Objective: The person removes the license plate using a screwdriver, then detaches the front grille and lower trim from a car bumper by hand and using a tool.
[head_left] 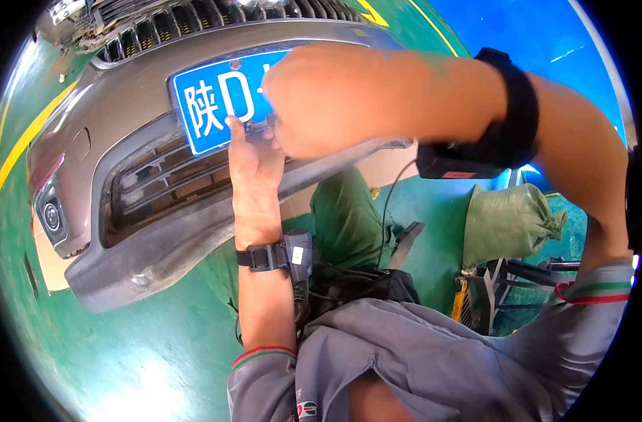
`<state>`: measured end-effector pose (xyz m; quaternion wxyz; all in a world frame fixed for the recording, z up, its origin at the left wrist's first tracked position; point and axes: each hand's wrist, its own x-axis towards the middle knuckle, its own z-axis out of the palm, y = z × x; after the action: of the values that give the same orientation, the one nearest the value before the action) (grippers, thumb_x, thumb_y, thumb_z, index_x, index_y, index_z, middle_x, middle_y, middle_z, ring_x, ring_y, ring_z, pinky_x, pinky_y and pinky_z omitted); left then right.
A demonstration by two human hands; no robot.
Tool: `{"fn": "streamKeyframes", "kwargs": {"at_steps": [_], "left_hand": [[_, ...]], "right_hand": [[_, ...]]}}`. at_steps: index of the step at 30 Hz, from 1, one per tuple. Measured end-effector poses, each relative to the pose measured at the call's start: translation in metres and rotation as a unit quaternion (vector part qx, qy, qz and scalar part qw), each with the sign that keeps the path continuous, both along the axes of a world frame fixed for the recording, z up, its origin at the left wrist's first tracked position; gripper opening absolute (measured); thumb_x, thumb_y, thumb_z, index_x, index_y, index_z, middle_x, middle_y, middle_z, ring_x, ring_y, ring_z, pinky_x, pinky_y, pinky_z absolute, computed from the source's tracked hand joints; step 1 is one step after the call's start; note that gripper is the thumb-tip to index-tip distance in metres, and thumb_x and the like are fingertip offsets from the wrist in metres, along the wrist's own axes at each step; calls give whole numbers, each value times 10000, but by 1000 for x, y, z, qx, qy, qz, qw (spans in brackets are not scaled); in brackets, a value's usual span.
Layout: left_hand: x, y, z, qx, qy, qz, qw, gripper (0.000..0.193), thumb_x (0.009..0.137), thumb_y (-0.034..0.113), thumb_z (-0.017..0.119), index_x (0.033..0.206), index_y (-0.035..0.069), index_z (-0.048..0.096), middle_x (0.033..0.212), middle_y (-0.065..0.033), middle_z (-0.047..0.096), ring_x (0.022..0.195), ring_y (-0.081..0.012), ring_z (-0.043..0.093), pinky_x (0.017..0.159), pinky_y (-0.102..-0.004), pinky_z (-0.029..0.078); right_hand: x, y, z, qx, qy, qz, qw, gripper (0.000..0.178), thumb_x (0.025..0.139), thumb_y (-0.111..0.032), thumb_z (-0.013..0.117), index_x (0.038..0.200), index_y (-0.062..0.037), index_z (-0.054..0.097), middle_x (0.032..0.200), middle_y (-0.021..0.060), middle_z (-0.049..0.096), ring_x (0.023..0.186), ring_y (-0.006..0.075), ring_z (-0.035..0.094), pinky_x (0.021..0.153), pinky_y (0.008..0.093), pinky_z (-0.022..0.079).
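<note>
A blue licence plate (200, 116) with white characters is on the front of a grey-brown car bumper (110, 105). At the plate's lower edge is my left hand (253, 156), palm up, thumb raised against the plate, other fingers curled in beside my right hand. A small dark piece shows between the two hands; its kind is unclear. My right hand (303, 98) is closed and blurred, reaching in from the right across the plate and hiding its right part. What it grips is hidden.
The bumper's lower grille (149, 186) and a round fog lamp (51, 214) lie to the left. Flattened cardboard (50, 264) is under the bumper on the green floor. A tied green sack (507, 221) stands at right, above a dark metal frame (500, 288).
</note>
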<state>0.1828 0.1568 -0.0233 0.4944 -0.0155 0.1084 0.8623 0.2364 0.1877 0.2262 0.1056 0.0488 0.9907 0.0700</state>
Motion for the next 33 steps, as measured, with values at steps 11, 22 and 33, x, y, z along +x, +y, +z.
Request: {"fn": "streamKeyframes", "kwargs": {"at_steps": [11, 22, 33], "left_hand": [[2, -7, -8, 23, 40, -5, 999, 619, 1082, 529, 287, 1528, 100, 313, 1522, -142, 413, 1359, -317, 432, 1129, -491, 357], [1, 3, 6, -49, -100, -1, 994, 533, 1083, 479, 361, 1430, 83, 442, 1457, -118, 517, 1363, -281, 486, 1137, -500, 400], [-2, -2, -5, -15, -90, -9, 996, 405, 1084, 469, 395, 1231, 128, 558, 1074, -33, 658, 848, -184, 579, 645, -344, 403]], "right_hand": [[7, -13, -26, 104, -151, 90, 979, 268, 758, -201, 666, 884, 29, 719, 751, 188, 679, 704, 320, 702, 635, 448, 567], [10, 6, -15, 137, -202, 71, 967, 270, 781, -188, 663, 963, 5, 715, 840, 193, 706, 738, 316, 709, 635, 434, 572], [2, 18, -15, -101, -156, -153, 971, 159, 757, -127, 671, 816, 11, 722, 856, 211, 683, 793, 358, 688, 662, 462, 564]]}}
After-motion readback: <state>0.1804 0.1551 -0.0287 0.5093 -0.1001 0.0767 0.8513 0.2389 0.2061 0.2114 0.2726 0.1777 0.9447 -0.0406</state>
